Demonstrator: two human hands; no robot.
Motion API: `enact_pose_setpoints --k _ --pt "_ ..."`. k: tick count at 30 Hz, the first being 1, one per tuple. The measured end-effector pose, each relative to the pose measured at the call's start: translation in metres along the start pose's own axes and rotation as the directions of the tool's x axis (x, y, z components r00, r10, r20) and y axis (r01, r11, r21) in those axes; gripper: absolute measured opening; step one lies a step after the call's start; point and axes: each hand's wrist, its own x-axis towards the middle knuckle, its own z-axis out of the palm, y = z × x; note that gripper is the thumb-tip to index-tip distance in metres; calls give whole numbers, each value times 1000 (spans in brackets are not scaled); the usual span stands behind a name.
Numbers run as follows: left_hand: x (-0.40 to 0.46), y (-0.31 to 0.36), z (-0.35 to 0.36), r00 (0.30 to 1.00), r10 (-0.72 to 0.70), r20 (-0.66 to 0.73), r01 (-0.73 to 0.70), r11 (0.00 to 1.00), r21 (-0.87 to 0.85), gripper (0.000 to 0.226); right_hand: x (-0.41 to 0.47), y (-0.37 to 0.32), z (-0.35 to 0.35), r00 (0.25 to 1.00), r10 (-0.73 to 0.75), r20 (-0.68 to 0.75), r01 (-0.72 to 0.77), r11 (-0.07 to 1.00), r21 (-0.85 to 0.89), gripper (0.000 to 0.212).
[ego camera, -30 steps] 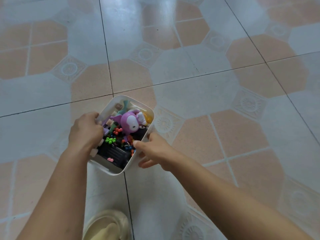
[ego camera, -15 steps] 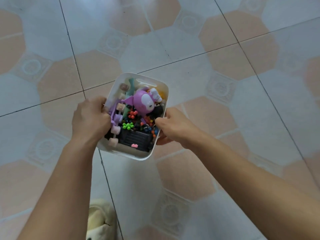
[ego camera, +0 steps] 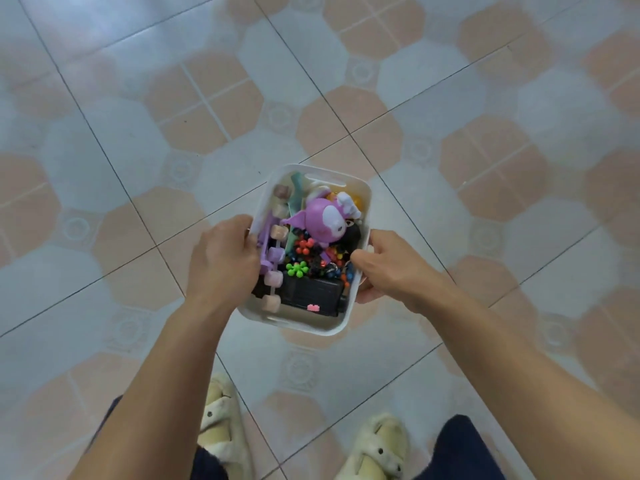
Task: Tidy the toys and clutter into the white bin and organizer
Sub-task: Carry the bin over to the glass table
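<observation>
The white rectangular plastic bin (ego camera: 356, 199) is held above the patterned tile floor (ego camera: 450, 98) at the centre of the view, with its long axis running from 12 o'clock to 6 o'clock. The left hand (ego camera: 221, 265) grips the bin's 9 o'clock wall, fingers curled over the rim. The right hand (ego camera: 388, 271) grips the 3 o'clock wall, thumb inside the rim and fingers wrapped beneath. Inside the bin, a purple round-bodied plastic toy figure (ego camera: 325, 221) lies toward 12 o'clock. Loose multicoloured beads (ego camera: 304, 258) fill the middle. A black rectangular box (ego camera: 311, 296) lies toward 6 o'clock. A lilac plastic piece with pale pink rollers (ego camera: 272, 258) rests against the 9 o'clock wall. Two cream plush slippers (ego camera: 377, 448) stand on the floor at 6 o'clock.
</observation>
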Motion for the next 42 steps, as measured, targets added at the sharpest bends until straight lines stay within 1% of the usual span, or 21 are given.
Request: enact_pose_setpoints --k 3,8,11,13,17,20,22,25,30,34,38,42 --pt "-22 43 -33 999 41 13 -41 999 1 32 -53 -20 -27 1000 4 -7 -4 999 37 17" --pt "-73 120 -89 996 84 43 -85 996 24 27 -149 -50 -79 1000 18 -20 -17 998 63 16" --pt "-103 153 -111 994 100 43 -101 995 11 31 -196 -61 -105 999 33 -30 -33 999 27 18" --pt "-121 170 -121 993 106 44 -106 994 -8 33 -222 -64 -118 999 37 -29 -36 999 4 19" --pt "-152 195 -136 988 147 40 -146 989 -24 24 -267 -67 -137 998 36 -53 -37 999 -14 18" --pt "-179 203 -149 985 167 42 -164 985 -54 28 -299 -66 -137 996 32 -86 -34 999 -22 20" --pt "-198 203 -159 982 182 42 -179 982 -68 29 -321 -63 -129 994 32 -108 -34 999 -17 22" --pt "-233 197 -175 974 220 48 -216 973 -81 29 -356 -57 -109 988 36 -148 -38 999 -12 20" --pt "-307 159 -203 951 302 68 -294 950 -104 24 -426 -36 -52 977 43 -208 -45 999 -8 21" --pt "-373 123 -229 946 310 95 -298 947 -124 36 -477 -18 3 983 41 -177 -39 999 11 22" --pt "-424 99 -252 949 284 137 -265 954 -139 39 -522 -4 43 989 43 -140 -38 999 39 21" --pt "-462 86 -267 941 309 134 -284 942 -180 39 -553 12 65 992 26 -122 -19 998 53 24"
